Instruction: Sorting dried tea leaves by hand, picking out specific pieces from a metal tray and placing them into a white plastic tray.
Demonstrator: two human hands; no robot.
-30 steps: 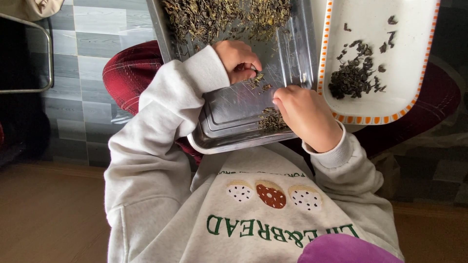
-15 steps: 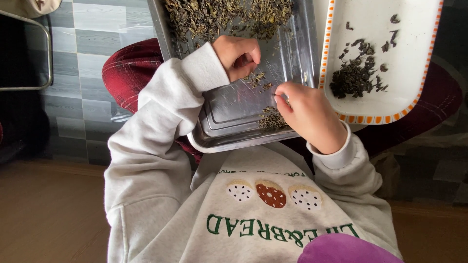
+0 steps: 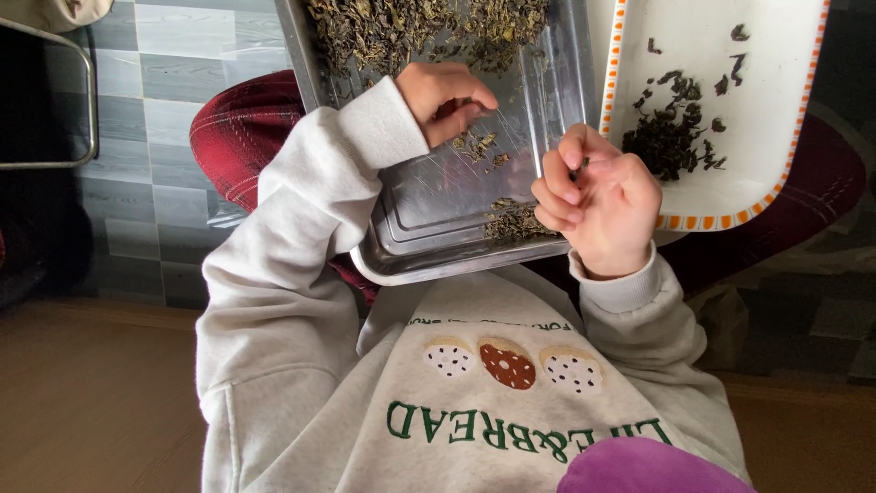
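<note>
Two trays rest on the person's lap: a steel tray (image 3: 438,210) and, just right of it, a white tray with an orange rim (image 3: 776,110). Most dried leaves (image 3: 411,27) remain heaped at the steel tray's far end, with two small clusters nearer; only a modest sorted pile (image 3: 666,137) lies on the white tray, so sorting looks early. Over the steel tray, the left hand (image 3: 447,100) curls, fingertips together; at its right edge, the right hand (image 3: 598,205) pinches a dark leaf bit (image 3: 580,165).
</note>
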